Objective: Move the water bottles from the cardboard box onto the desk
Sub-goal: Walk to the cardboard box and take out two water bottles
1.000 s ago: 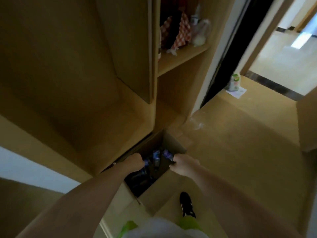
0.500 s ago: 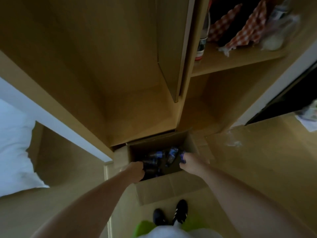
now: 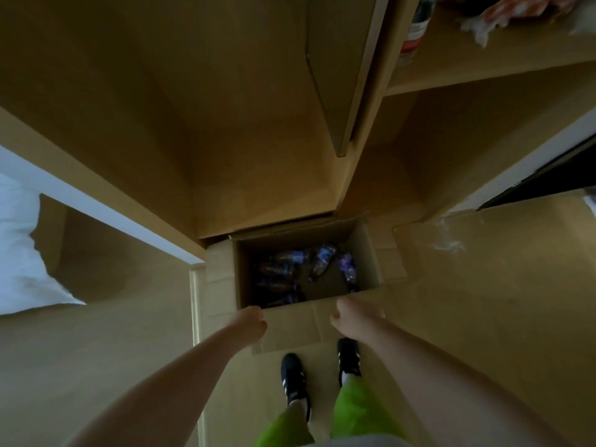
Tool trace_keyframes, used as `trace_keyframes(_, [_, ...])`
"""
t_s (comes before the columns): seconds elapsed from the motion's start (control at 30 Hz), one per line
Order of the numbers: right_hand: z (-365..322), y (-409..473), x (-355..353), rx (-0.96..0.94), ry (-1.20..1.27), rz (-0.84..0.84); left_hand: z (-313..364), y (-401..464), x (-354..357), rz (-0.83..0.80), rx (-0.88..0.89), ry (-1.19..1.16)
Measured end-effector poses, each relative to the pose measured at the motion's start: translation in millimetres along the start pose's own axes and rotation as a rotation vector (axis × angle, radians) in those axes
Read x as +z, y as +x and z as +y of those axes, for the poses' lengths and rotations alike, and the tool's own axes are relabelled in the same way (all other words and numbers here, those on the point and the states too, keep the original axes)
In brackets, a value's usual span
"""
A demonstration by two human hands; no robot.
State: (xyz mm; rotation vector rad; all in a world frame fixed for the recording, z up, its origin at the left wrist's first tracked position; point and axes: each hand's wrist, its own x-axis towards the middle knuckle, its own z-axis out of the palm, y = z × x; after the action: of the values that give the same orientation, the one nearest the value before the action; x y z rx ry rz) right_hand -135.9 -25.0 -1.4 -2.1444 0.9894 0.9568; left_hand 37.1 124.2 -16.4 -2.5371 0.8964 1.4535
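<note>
An open cardboard box stands on the floor against the foot of a wooden wardrobe. Several small water bottles with purple-blue labels lie loose on its dark bottom. My left hand has its fingers curled at the near-left corner of the box's rim. My right hand curls over the near rim toward the right, thumb pointing left. Neither hand holds a bottle.
The wardrobe rises behind the box, with a shelf at the upper right carrying a bottle and a checked cloth. White bedding lies at the left. My feet in dark shoes stand just behind the box's near flap.
Both hands have drawn back from inside the box to its near rim. The camera has swung left and down, so the box now sits in the middle of the view.
</note>
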Motion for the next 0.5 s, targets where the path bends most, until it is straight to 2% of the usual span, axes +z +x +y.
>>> trace_keyframes(0.3, [35, 102, -10, -0.075, -0.133, -0.095, 38, 87, 38, 0.016, -0.113, -0.250])
trace_keyframes(0.5, [69, 205, 7, -0.089, -0.153, -0.082, 64, 174, 83, 0.015, -0.130, -0.395])
